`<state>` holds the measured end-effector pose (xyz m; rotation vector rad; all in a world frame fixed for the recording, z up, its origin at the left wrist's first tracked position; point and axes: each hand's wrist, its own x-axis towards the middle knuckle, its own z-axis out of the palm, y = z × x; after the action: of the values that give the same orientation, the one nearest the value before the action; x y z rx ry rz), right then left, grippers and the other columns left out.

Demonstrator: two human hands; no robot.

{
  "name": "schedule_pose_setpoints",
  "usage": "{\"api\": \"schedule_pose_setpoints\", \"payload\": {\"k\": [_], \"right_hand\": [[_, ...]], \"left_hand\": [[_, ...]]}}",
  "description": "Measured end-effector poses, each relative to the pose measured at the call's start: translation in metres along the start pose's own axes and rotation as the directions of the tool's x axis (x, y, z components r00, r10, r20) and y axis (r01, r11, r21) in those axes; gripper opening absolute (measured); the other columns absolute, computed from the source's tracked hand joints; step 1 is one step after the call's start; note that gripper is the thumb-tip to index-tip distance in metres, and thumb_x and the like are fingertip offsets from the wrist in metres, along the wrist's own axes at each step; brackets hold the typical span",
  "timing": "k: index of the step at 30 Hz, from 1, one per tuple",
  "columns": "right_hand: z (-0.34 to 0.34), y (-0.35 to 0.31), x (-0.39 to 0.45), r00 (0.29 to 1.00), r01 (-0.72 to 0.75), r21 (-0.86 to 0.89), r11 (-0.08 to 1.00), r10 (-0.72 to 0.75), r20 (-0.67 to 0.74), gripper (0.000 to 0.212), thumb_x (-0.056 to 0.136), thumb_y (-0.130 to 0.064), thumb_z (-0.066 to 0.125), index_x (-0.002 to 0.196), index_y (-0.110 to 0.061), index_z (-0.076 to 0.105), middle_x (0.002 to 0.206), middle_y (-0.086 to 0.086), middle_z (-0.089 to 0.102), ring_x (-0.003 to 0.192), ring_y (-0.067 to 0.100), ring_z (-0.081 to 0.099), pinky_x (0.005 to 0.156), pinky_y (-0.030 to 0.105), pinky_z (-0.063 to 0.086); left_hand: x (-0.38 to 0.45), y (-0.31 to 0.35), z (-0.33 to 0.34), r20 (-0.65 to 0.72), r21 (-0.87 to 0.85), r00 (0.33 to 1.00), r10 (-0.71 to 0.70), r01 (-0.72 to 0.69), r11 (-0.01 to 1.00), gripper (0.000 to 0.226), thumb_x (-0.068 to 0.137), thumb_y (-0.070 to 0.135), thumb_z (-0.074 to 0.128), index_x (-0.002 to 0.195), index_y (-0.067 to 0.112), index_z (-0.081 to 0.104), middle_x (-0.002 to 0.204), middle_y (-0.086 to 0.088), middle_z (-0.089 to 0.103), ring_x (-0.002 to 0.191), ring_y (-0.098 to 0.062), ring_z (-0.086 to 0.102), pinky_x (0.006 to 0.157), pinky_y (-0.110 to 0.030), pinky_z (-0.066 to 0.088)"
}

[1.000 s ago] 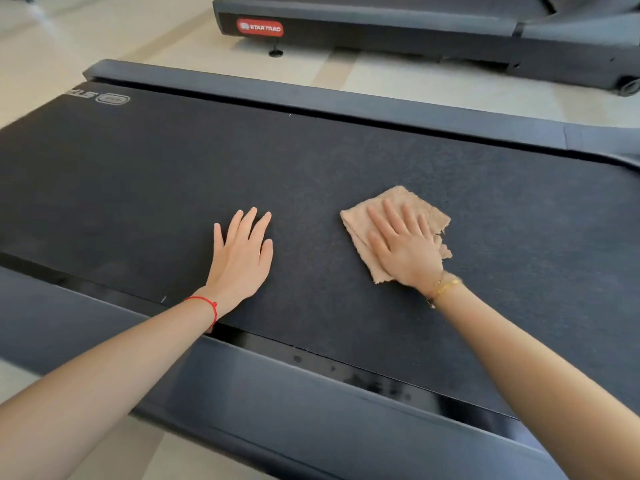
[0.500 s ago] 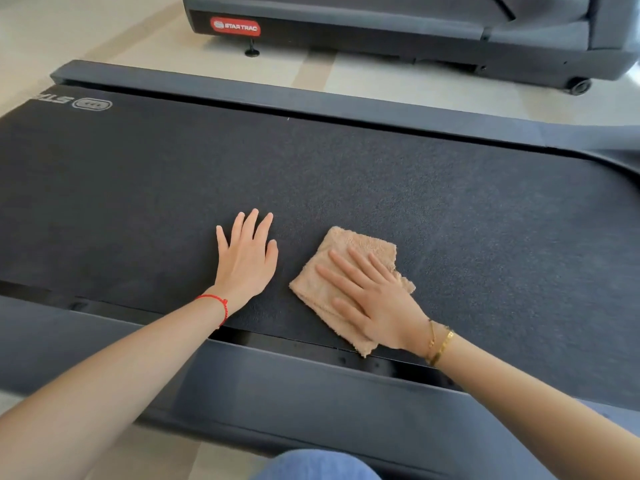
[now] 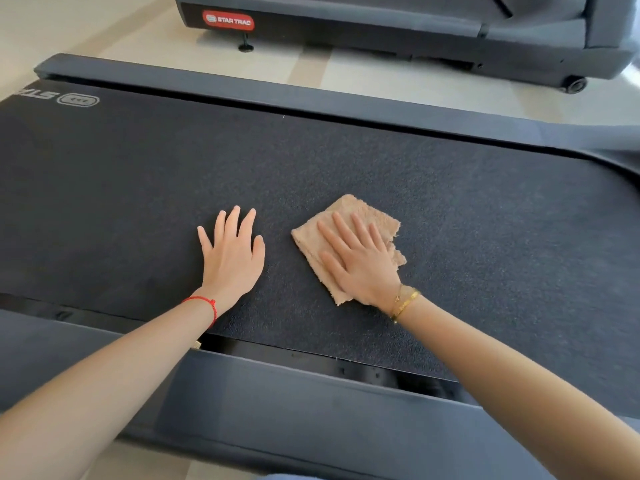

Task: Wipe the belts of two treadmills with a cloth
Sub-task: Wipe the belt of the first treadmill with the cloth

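The near treadmill's dark textured belt (image 3: pixel 450 209) fills the middle of the view. A folded tan cloth (image 3: pixel 356 211) lies on it right of centre. My right hand (image 3: pixel 360 261) presses flat on the cloth, fingers spread and pointing up-left. My left hand (image 3: pixel 233 252) rests flat on the bare belt just left of the cloth, fingers apart, holding nothing. A second treadmill (image 3: pixel 398 26) with a red STAR TRAC label stands across the floor at the top.
Grey side rails run along the belt's far edge (image 3: pixel 311 98) and near edge (image 3: pixel 294 403). Pale floor (image 3: pixel 398 81) separates the two machines. A wheel (image 3: pixel 576 85) of the far treadmill sits at top right.
My right hand slid the cloth toward me and to the left, then back away toward the belt's middle. My left hand stayed planted in place.
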<state>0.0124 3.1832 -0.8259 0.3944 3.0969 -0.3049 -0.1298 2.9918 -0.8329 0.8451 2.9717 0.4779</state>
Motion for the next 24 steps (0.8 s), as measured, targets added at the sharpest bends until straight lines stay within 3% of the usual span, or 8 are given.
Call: {"api": "schedule_pose_setpoints", "payload": {"k": [4,8,14,17,20,24], "right_hand": [[0.006,0.0,-0.019,0.993,0.121,0.001,0.993,-0.121,-0.017,0.055,0.104,-0.052,0.022,0.157,-0.042,0.009,0.166,-0.012,0.003,0.153,0.022,-0.005,0.124,0.043,-0.004],[0.0,0.027,-0.006,0.994,0.108,0.005,0.994,-0.108,-0.011,0.055,0.104,-0.054,0.02,0.156,-0.044,0.007,0.165,-0.014,0.0,0.153,0.019,-0.006,0.124,0.04,-0.005],[-0.018,0.091,0.081,0.982,-0.189,0.037,0.981,0.188,0.021,0.056,0.102,-0.057,0.015,0.156,-0.044,0.008,0.166,-0.011,-0.003,0.153,0.024,-0.007,0.123,0.05,-0.002],[-0.02,0.082,0.129,0.966,-0.256,0.049,0.965,0.254,0.048,0.057,0.102,-0.053,0.014,0.157,-0.038,0.008,0.167,-0.007,-0.003,0.153,0.028,-0.008,0.122,0.05,-0.007],[-0.012,0.044,0.148,0.988,-0.153,0.04,0.987,0.152,0.029,0.058,0.103,-0.051,0.016,0.158,-0.034,0.009,0.167,-0.004,-0.001,0.153,0.03,-0.007,0.122,0.051,-0.006],[0.002,0.012,0.125,0.989,0.15,0.024,0.988,-0.15,0.008,0.056,0.103,-0.054,0.015,0.157,-0.039,0.011,0.166,-0.007,0.004,0.153,0.029,-0.001,0.122,0.051,-0.001]], "left_hand": [[0.004,0.002,0.001,-0.02,0.001,0.998,-0.062,0.062,0.998,0.055,0.104,0.032,0.032,0.157,0.022,0.019,0.165,-0.005,0.014,0.153,-0.024,0.004,0.12,-0.061,0.002],[0.005,0.002,0.006,-0.035,0.03,0.996,-0.083,0.084,0.996,0.055,0.104,0.032,0.031,0.157,0.022,0.019,0.165,-0.004,0.014,0.153,-0.024,0.004,0.12,-0.06,0.003],[0.007,0.003,0.012,-0.078,0.048,0.993,-0.09,0.094,0.994,0.055,0.102,0.031,0.033,0.156,0.022,0.023,0.163,-0.004,0.019,0.152,-0.024,0.009,0.12,-0.061,0.005],[0.007,0.004,0.011,-0.09,0.069,0.992,-0.093,0.099,0.993,0.055,0.102,0.031,0.034,0.155,0.021,0.025,0.162,-0.004,0.021,0.152,-0.024,0.012,0.12,-0.061,0.007],[0.008,0.005,0.01,-0.098,0.077,0.99,-0.101,0.109,0.991,0.054,0.102,0.03,0.036,0.155,0.021,0.027,0.162,-0.004,0.023,0.151,-0.023,0.013,0.12,-0.061,0.008],[0.008,0.004,0.011,-0.098,0.071,0.989,-0.108,0.115,0.991,0.054,0.102,0.031,0.035,0.155,0.022,0.027,0.162,-0.003,0.022,0.152,-0.022,0.012,0.121,-0.059,0.007]]}}
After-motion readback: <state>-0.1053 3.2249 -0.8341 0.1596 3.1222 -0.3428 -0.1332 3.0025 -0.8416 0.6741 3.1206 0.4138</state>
